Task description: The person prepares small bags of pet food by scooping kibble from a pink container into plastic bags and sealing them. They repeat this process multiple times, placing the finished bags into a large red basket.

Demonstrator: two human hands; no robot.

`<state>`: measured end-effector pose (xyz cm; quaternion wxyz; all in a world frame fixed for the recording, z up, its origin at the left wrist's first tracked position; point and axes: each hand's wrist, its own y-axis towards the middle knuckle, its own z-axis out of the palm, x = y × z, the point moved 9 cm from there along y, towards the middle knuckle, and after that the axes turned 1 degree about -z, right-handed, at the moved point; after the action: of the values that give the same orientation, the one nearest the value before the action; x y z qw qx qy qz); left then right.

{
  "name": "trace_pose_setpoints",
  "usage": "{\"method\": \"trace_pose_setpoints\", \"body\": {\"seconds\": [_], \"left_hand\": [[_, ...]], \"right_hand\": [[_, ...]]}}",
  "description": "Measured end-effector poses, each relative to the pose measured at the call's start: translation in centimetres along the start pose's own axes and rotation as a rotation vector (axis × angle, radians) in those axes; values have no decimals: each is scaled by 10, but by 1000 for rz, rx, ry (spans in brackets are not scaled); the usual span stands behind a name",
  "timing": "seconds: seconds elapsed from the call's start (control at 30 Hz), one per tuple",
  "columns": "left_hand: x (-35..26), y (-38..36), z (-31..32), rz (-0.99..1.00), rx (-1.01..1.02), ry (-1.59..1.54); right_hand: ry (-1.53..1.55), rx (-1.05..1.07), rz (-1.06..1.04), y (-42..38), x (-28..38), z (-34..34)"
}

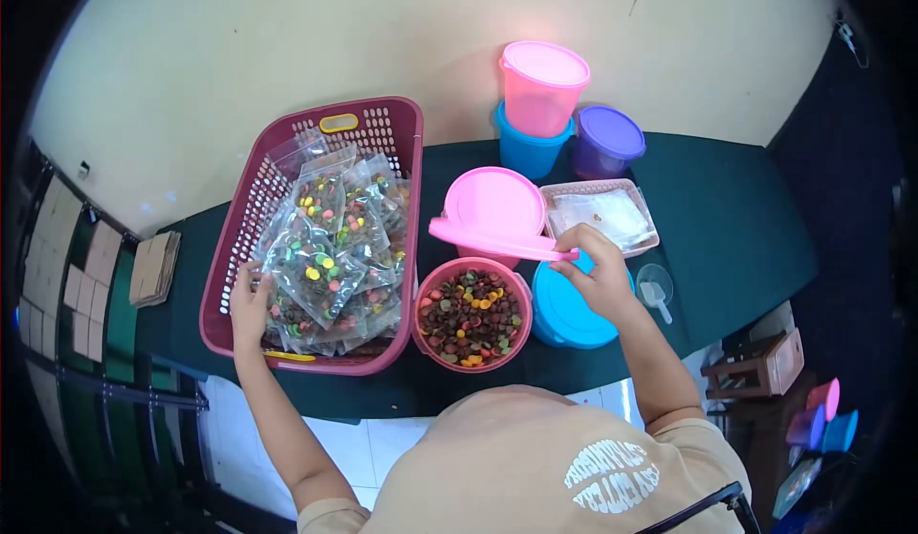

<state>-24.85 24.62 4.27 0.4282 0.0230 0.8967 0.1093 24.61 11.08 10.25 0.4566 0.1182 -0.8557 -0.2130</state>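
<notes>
My left hand [251,306] is inside the left rim of a maroon laundry basket [409,199], its fingers slightly apart against the edge of a clear zip bag [320,276] of colourful round candies. More such bags fill the basket. In my right hand [598,271] is a pink lid [507,242], gripped by its right edge and tilted almost edge-on. Below the lid stands an uncovered pink tub [524,328] of brown, yellow, green and reddish candies [470,314]. Behind it is a pink tub with its lid on [494,204]. A blue lidded tub [574,309] sits under my right hand.
At the back, a pink tub [545,89] is stacked on a blue one [529,152], beside a purple tub [609,142]. A tray [645,214] holds clear plastic bags. A clear scoop [656,293] lies right. Folded cardboard [155,268] sits left; a wooden stool [760,367] stands right.
</notes>
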Motion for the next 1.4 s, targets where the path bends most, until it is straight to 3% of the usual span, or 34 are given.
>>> {"method": "trace_pose_setpoints", "body": {"seconds": [0.07,0.13,0.2,0.23,0.3,0.4,0.47,0.53,0.6,0.7,0.77,0.83,0.93,0.97,1.0,1.07,1.13,1.2,1.33,1.4], "left_hand": [[8,3,-9,59,-103,29],[-26,-5,-9,90,-185,6],[-52,-26,-19,218,-380,-60],[-82,-43,-11,249,-404,-96],[-116,-77,15,333,-338,-195],[-173,-135,81,397,-224,-155],[-178,-162,128,279,-147,-315],[-181,-183,164,282,-89,-335],[-175,-207,187,232,-61,-369],[-173,-232,200,153,-67,-431],[-170,-239,204,70,-69,-439],[-177,-240,206,66,-67,-426],[-194,-237,211,101,-59,-421],[-200,-238,212,130,-46,-426],[-202,-240,213,130,-46,-416],[-203,-240,216,129,-14,-403],[-201,-240,215,138,2,-351],[-198,-239,214,115,-17,-363],[-197,-236,214,101,-31,-367],[-201,-234,217,115,-20,-370]], "right_hand": [[28,-23,-10,2,-20,-4],[-164,-23,-294,6,-30,13],[-418,180,-463,13,-58,54],[-410,166,-459,17,-74,61],[-573,357,-431,18,-111,93],[-641,391,-438,25,-148,113],[-622,352,-443,29,-153,107],[-559,294,-414,27,-146,74],[-320,74,-244,32,-165,22],[-376,9,109,20,-280,-33],[-661,240,345,-5,-342,-52],[-814,397,446,-32,-365,-59],[-916,379,415,-41,-382,-65],[-939,214,292,-39,-374,-74],[-929,215,292,-40,-379,-74],[-731,185,487,-45,-403,-79],[-767,139,436,-48,-410,-77],[-610,71,332,-44,-411,-70],[-409,241,293,-54,-408,-57],[-446,185,232,-55,-399,-60]]}}
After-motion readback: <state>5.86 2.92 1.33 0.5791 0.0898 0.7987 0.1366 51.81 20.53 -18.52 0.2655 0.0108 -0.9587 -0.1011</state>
